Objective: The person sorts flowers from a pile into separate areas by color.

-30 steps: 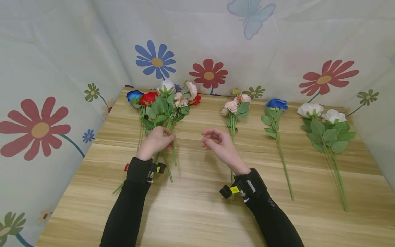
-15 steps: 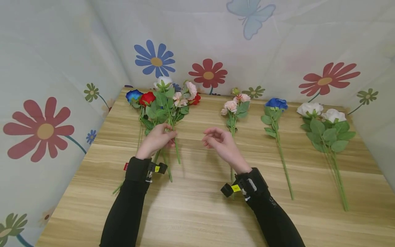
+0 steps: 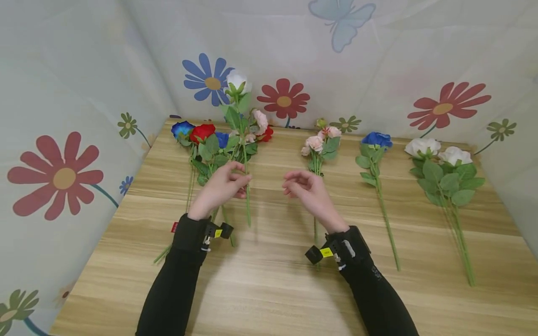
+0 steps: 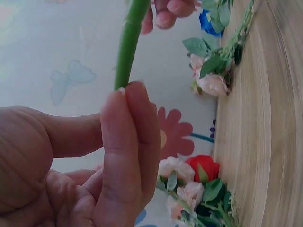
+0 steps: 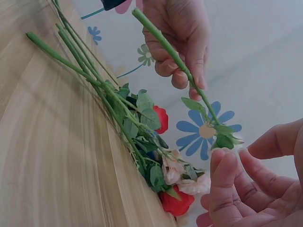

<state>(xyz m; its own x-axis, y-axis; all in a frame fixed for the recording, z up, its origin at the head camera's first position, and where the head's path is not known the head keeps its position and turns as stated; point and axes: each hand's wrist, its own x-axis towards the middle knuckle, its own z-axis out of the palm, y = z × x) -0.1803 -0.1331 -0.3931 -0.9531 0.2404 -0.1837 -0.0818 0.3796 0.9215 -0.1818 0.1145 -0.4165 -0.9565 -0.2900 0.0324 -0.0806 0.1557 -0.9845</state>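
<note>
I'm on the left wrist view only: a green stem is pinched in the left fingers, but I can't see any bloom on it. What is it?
Observer: The head view shows a white flower at the top of that stem.
Operator: Is the right hand holding it too?
Observer: No, in the head view that hand is apart from the stem and holds nothing.
Operator: Any more like it?
Observer: Yes, two white blooms lie toward the right end of the table.

Flower pile left on table, more flowers right, backdrop behind
</note>
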